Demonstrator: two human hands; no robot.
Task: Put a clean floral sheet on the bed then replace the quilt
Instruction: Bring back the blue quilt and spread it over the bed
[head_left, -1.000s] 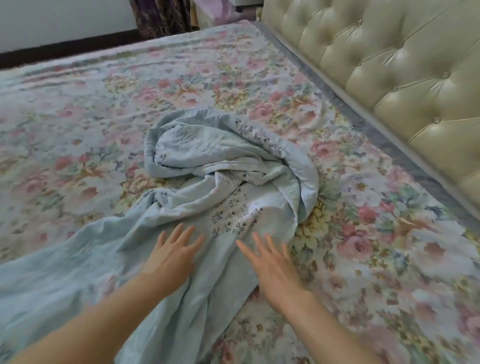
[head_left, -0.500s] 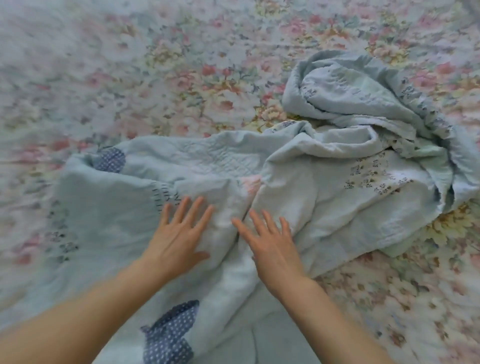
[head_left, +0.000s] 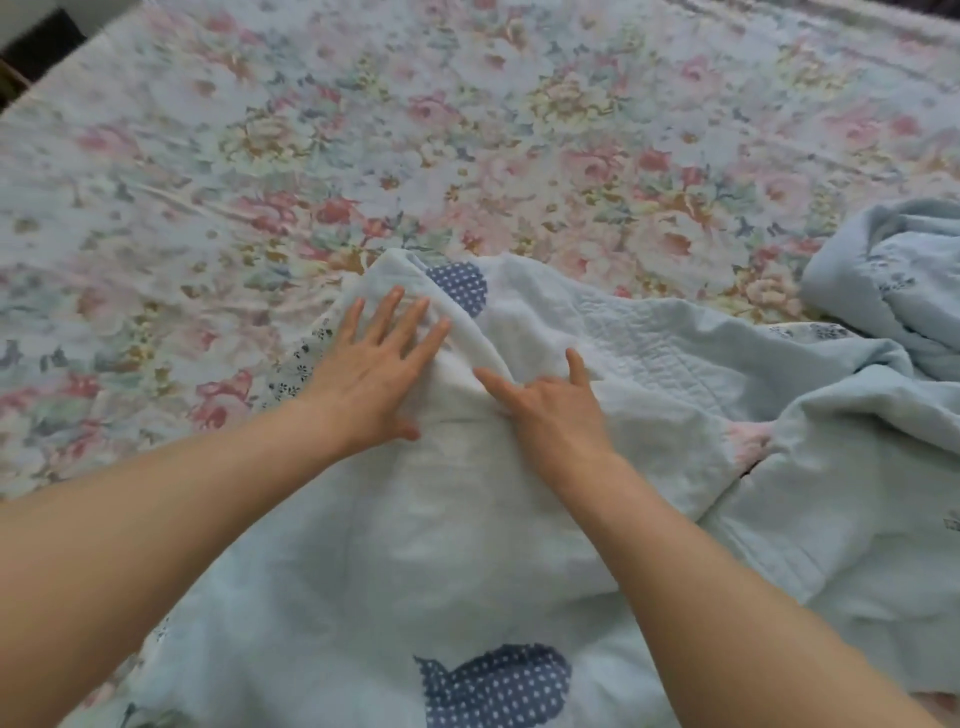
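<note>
While the sheet (head_left: 363, 130) already covers the bed, the quilt (head_left: 467, 545) lies bunched on it. On the quilt's left fold, the left hand (head_left: 371, 371) presses flat, fingers straight. Just right, the right hand (head_left: 550, 410) pinches a fold. Spreading the quilt is left.

Little outside the task in frame. Dark patch (head_left: 39, 44) seen at 10 o'clock, far top-left corner, probably floor or skirting; too blurred to be told. Pale strip (head_left: 98, 6), likely wall, noted just right of it along the top edge. Brownish sliver (head_left: 6, 83) seen just below the dark patch at the left edge; not identifiable. Small dark sliver (head_left: 955, 4) noted at 1 o'clock, top-right corner.
</note>
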